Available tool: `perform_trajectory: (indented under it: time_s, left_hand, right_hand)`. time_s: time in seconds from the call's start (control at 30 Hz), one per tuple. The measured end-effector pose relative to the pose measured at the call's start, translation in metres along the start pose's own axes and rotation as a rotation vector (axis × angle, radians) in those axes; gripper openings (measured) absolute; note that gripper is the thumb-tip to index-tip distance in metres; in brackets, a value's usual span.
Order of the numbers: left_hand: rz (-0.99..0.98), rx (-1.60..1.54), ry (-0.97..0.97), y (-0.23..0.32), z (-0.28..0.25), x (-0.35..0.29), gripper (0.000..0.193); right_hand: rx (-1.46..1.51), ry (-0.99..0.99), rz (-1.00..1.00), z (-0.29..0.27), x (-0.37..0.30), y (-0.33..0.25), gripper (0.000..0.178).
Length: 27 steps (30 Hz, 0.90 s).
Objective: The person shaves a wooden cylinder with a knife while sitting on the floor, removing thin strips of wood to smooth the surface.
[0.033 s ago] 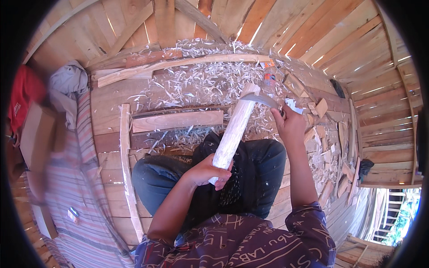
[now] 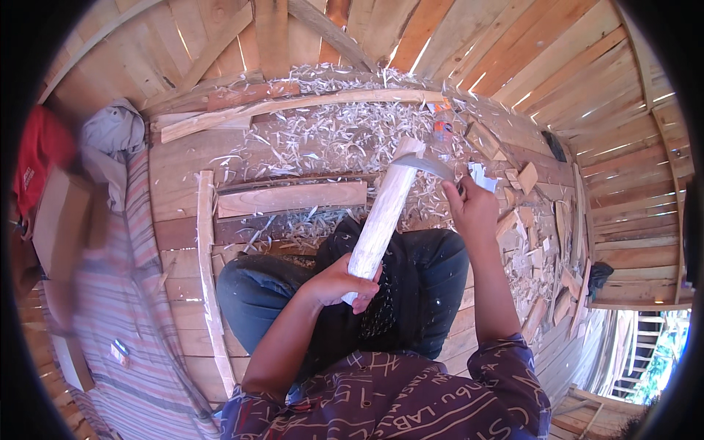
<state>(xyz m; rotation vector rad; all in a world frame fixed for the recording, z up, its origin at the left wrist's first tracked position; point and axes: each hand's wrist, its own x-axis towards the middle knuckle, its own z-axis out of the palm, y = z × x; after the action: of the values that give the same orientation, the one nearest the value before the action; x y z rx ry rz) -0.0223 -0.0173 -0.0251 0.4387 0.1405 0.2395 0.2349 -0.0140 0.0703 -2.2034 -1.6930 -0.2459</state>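
A pale, peeled wooden pole (image 2: 383,220) slants upward from my lap, a notch cut near its far end. My left hand (image 2: 343,284) is wrapped round its lower end. A curved, sickle-like knife (image 2: 424,164) lies across the pole just below the notch, its blade touching the wood. My right hand (image 2: 473,209) is closed on the knife's handle, which the fingers mostly hide. Beneath the pole, a dark cloth (image 2: 345,246) covers part of my crossed legs.
Wood shavings (image 2: 345,136) litter the plank floor ahead. A flat board (image 2: 293,199) lies before my legs, and a long strip (image 2: 207,279) lies to the left. Wood offcuts (image 2: 528,178) are scattered at right. A striped mat (image 2: 147,330) and a cardboard box (image 2: 62,227) are far left.
My right hand and the knife have shifted very slightly toward me and to the left. The pole and my left hand look unmoved.
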Motion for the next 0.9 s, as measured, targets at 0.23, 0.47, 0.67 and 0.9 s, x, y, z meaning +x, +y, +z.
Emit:
perform_trajectory:
  time_s: [0.23,0.47,0.67,0.9]
  left_hand:
    - [-0.098,0.220,-0.029,-0.009,0.004,-0.008,0.024]
    - [0.118,0.293,0.133,-0.007,0.000,-0.002,0.017]
    - [0.233,0.275,0.103,0.011,0.000,0.012,0.015]
    - [0.118,0.628,0.121,0.065,0.031,0.056,0.013]
  right_hand:
    - [0.047,0.037,0.087,-0.012,0.039,0.080,0.058]
    - [0.380,0.171,0.452,-0.015,0.009,0.140,0.060]
    - [0.362,-0.133,0.348,0.058,-0.111,0.062,0.055]
    - [0.643,-0.087,0.302,0.044,-0.096,0.059,0.045]
